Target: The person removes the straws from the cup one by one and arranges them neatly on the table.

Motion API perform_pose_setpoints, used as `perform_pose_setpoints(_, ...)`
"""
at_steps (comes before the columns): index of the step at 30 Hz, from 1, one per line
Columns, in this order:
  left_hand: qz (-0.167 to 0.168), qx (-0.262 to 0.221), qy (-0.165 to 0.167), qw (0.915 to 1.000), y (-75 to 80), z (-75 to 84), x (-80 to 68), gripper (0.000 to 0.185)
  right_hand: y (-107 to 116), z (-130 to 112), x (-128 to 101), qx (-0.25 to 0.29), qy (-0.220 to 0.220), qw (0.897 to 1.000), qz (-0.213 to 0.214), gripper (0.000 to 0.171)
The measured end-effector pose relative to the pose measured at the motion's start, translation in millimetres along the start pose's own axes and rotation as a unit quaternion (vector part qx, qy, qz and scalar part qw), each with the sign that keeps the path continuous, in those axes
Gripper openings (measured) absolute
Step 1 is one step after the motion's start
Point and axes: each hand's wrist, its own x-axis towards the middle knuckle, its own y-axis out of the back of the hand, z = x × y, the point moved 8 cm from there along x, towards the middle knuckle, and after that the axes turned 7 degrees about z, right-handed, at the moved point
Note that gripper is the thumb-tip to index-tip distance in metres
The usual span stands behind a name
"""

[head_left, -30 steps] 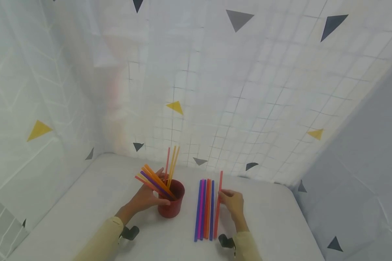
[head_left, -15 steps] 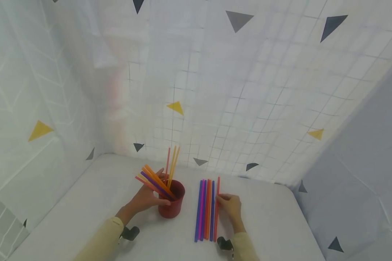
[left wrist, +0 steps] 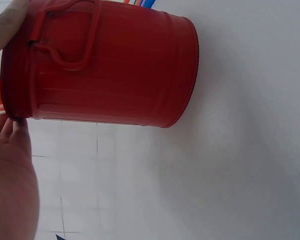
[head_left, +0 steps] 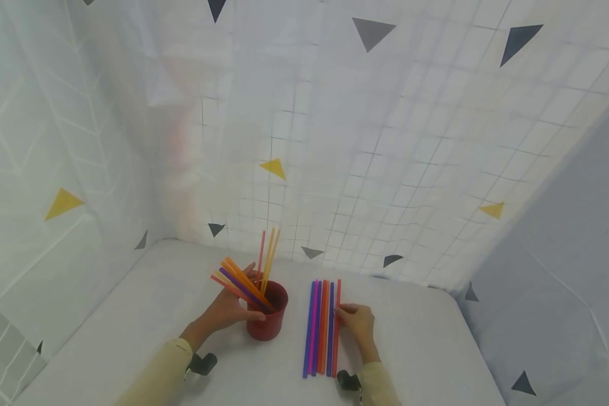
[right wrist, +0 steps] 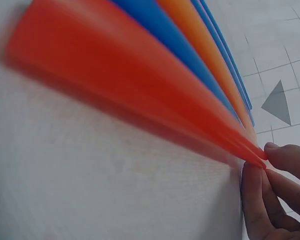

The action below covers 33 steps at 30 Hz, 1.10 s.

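My left hand [head_left: 225, 312] holds a small red metal bucket [head_left: 265, 328] at its rim, thumb on the near side and fingers behind. A folded side handle shows on the bucket [left wrist: 125, 70] in the left wrist view. Orange, purple, yellow and red drinking straws [head_left: 239, 279] lean out of it, some over the left hand. On the right, thumb and fingers of my right hand [head_left: 359, 322] pinch a red straw [head_left: 336, 349]. That straw lies along the right end of a row of blue, pink, red and orange straws [head_left: 314, 332].
The white table [head_left: 416, 349] has rounded far corners. A white patterned sheet [head_left: 385, 169] hangs behind it, with more sheeting at both sides. Dark wrist cameras [head_left: 348, 380] sit by the sleeves.
My right hand has moved slightly left and down with the red straw, which now lies closer beside the row. The left hand and bucket stay put.
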Motion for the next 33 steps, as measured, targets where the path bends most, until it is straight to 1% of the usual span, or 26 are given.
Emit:
perform_pose_setpoints(4, 0.001, -0.003, 0.002, 1.0, 0.6, 0.4, -0.6, 0.109, -0.6, -2.1, -1.3, 0.001, 0.014, 1.0, 0.003, 0.026)
perform_pose_setpoints(7, 0.003, -0.005, -0.002, 1.0, 1.3, 2.7, -1.0, 0.109, -1.5, -3.5, -2.0, -0.004, 0.02, 1.0, 0.006, 0.026)
perform_pose_setpoints(12, 0.002, -0.002, -0.006, 1.0, 1.2, 2.5, -1.4, 0.109, -4.0, -4.4, -3.0, -0.015, 0.018, 1.0, 0.005, 0.023)
perform_pose_setpoints(18, 0.006, 0.0, 0.003, 1.0, 0.9, -2.4, 0.2, 0.108, -5.9, -5.9, -2.7, -0.036, 0.014, 0.999, 0.004, 0.024)
perform_pose_setpoints(21, 0.006, -0.006, 0.007, 0.9999, 0.3, -3.7, 0.6, 0.11, -5.7, -6.2, -3.0, -0.038, 0.011, 0.999, 0.007, 0.024)
perform_pose_setpoints(26, 0.004, -0.015, 0.013, 0.9998, 0.0, -3.5, 0.3, 0.111, -4.7, -8.7, -4.4, -0.035, 0.021, 0.999, 0.01, 0.024)
perform_pose_setpoints(33, 0.003, -0.004, 0.006, 1.0, 0.2, -2.7, 0.6, 0.108, -4.3, -9.2, -3.8, -0.044, 0.03, 0.998, 0.014, 0.027)
